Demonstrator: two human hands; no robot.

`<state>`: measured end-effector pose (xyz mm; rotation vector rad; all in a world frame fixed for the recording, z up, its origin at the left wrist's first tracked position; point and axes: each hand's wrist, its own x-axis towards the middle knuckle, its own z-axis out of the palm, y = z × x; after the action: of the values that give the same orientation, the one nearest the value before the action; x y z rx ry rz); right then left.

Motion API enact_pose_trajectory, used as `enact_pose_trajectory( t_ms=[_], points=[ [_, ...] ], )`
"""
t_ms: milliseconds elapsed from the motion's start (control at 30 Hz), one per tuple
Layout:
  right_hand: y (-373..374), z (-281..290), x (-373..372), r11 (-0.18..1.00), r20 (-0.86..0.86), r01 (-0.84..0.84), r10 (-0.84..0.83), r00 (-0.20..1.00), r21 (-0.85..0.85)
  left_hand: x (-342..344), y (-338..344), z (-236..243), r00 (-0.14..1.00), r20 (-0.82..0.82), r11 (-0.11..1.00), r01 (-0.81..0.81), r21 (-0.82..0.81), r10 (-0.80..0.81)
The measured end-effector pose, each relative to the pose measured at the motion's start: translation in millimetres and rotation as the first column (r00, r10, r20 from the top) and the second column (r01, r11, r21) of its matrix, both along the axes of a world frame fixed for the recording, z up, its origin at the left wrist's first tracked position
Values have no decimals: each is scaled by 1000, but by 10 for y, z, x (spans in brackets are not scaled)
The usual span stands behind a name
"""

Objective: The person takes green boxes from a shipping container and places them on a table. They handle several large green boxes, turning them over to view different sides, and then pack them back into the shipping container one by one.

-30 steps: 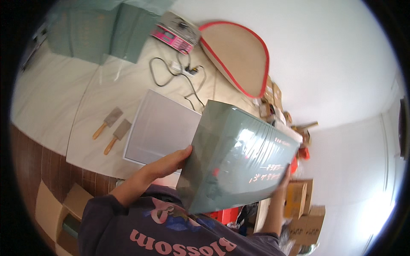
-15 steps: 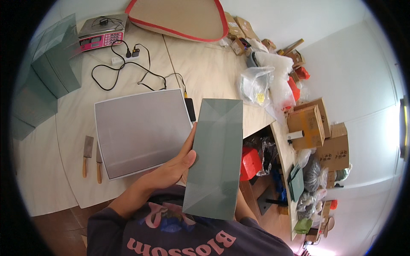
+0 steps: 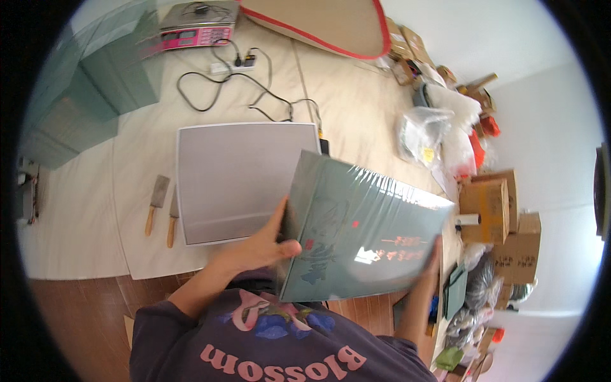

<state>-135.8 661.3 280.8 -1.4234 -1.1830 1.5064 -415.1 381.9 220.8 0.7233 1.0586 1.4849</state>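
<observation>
Between my two hands I hold a grey-green box (image 3: 356,239), wrapped in shiny clear film, tilted above the table's front edge. My left hand (image 3: 270,242) grips its left side, the thumb on the near face and a finger stretched up along the edge. On the opposite side, my right hand (image 3: 434,258) presses against the box's right edge; part of that hand is hidden behind it. Just left of the box lies a flat grey panel with a white rim (image 3: 245,178), which the box overlaps in view.
Two wooden-handled scrapers (image 3: 156,200) lie left of the panel. Similar green boxes (image 3: 83,102) are stacked at the far left. Behind stand a pink-fronted scale (image 3: 197,28), black cables (image 3: 216,105) and a red-edged beige board (image 3: 324,25). Cardboard boxes (image 3: 487,207) and plastic bags line the right.
The box has turned from showing its narrow side to showing its broad printed face. My right hand has come into view at its right edge. The view has shifted left.
</observation>
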Motion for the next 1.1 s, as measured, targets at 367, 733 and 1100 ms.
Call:
enact_pose_trajectory(
  t_ms=[367, 733, 1100],
  points=[
    [-655, 1719, -1147, 115, 900, -939, 268, 345, 325, 459, -45, -1163, 870, 486, 982, 152, -109, -81],
    [-783, 1419, -1637, -49, 972, -992, 210, 104, 117, 167, -864, -1349, 893, 399, 964, -120, -238, 209],
    [-953, 1378, -2503, -105, 959, -983, 256, 122, 154, 281, -1085, -1023, 810, 447, 924, -307, -229, 380]
  ],
)
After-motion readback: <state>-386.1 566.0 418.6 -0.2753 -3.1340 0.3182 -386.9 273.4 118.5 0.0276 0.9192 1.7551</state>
